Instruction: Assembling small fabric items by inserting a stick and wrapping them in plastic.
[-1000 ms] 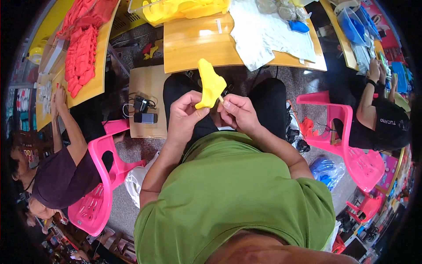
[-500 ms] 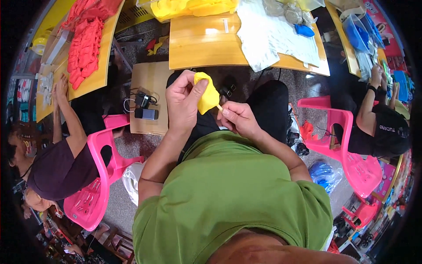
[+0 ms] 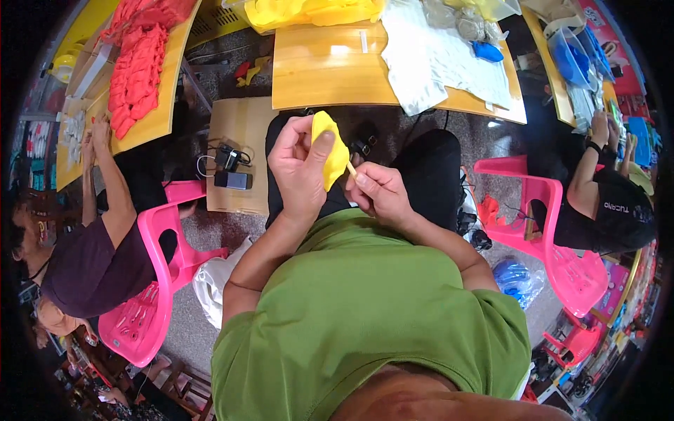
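In front of my lap, my left hand pinches a soft yellow piece between thumb and fingers. The piece is rounded and stands roughly on edge, seen narrow from above. My right hand, just to its right, is closed on a thin pale stick. The stick's far end meets the right edge of the yellow piece; whether it goes inside, I cannot tell. The fingers of my left hand are partly hidden behind the piece.
Ahead stands a wooden table with a yellow pile and white cloth. Cardboard with a charger lies left of my legs. Pink chairs flank me; a person works at left, another at right.
The yellow piece has turned more edge-on in my left hand and shifted slightly right. My right hand stays closed on the stick, nearly in place.
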Motion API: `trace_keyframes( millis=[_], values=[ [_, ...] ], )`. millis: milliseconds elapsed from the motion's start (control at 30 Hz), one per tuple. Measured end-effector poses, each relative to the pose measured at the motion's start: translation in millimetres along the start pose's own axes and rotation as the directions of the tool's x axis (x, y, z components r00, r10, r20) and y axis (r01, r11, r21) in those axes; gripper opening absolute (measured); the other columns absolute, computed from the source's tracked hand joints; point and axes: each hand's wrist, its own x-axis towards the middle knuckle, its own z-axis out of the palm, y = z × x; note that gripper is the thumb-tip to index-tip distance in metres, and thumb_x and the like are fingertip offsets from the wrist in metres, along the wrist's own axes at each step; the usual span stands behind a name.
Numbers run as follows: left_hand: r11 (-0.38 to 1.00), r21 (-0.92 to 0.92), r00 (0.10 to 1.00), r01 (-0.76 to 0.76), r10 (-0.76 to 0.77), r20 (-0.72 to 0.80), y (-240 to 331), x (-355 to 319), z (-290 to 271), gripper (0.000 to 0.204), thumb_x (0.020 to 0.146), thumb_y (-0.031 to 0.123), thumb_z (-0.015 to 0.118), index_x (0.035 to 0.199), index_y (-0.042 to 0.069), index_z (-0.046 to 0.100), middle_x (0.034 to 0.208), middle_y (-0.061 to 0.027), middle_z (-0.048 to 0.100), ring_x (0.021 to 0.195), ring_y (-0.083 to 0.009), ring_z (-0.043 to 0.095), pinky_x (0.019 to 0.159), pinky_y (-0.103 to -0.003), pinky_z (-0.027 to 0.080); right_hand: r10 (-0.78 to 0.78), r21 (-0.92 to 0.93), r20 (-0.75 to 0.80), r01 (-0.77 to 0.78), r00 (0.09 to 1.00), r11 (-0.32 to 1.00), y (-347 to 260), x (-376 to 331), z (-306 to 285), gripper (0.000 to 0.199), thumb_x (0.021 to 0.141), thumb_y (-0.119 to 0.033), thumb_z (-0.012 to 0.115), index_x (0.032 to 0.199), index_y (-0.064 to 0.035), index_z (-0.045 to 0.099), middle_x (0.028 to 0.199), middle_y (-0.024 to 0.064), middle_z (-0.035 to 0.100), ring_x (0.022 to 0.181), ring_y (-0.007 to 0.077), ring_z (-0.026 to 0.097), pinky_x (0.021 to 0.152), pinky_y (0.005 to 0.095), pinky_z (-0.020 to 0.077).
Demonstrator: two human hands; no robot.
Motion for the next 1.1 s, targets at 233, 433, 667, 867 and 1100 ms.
trace_keyframes(
  millis=[233,433,667,867,1100],
  values=[
    [0.996,-0.036,0.996,0.087,-0.085,0.036,0.9,10.0,-15.4,0.01,0.087,0.006,0.058,0.088,-0.003,0.061,0.08,-0.0005,0.055,0.071,-0.0069,0.051,0.064,-0.02,0.043,-0.03,-0.151,0.018,0.032,0.999,0.988,-2.4,3.3,-2.1,0.025,0.095,-0.021,0.045,0.083,-0.0005,0.055,0.052,0.0011,0.043,0.044,0.0069,0.035,0.042,0.021,0.0265],
    [0.987,-0.152,0.999,0.053,-0.053,0.005,4.1,8.8,-15.5,0.016,0.087,0.012,0.059,0.093,-0.002,0.062,0.085,-0.0054,0.064,0.074,-0.0116,0.06,0.068,-0.025,0.05,-0.038,-0.008,0.007,0.038,0.999,0.999,4.2,0.1,1.4,0.025,0.094,-0.021,0.047,0.083,0.0007,0.055,0.053,0.0017,0.044,0.043,0.0072,0.035,0.042,0.0209,0.0261],
    [0.955,-0.264,0.991,0.133,-0.137,0.003,4.5,4.8,-3.1,0.016,0.087,0.012,0.059,0.095,-0.002,0.062,0.086,-0.0054,0.064,0.075,-0.0121,0.06,0.07,-0.025,0.05,-0.101,0.038,0.053,0.099,0.993,0.994,2.2,-0.6,-3.2,0.024,0.095,-0.018,0.044,0.082,-0.0002,0.054,0.055,-0.0001,0.046,0.045,0.006,0.038,0.043,0.0206,0.0292],
    [0.998,-0.059,0.996,-0.039,0.043,0.081,-4.8,4.3,-10.9,0.015,0.087,0.011,0.06,0.095,-0.002,0.062,0.088,-0.005,0.064,0.078,-0.0119,0.06,0.073,-0.026,0.048,-0.039,-0.053,0.044,0.041,0.998,0.998,-2.8,1.2,-1.5,0.024,0.094,-0.019,0.045,0.081,-0.0002,0.054,0.054,0.0006,0.046,0.044,0.0062,0.038,0.041,0.0212,0.0284],
    [0.946,-0.291,0.99,0.142,-0.133,0.052,-4.5,7.6,-7.0,0.013,0.086,0.009,0.06,0.093,-0.002,0.062,0.087,-0.005,0.062,0.079,-0.012,0.058,0.074,-0.026,0.048,-0.009,0.122,0.008,0.008,1.0,0.993,-1.4,-3.3,-1.5,0.029,0.094,-0.023,0.046,0.079,-0.0001,0.055,0.051,0.0023,0.045,0.039,0.0072,0.034,0.037,0.0214,0.0243]
  ],
)
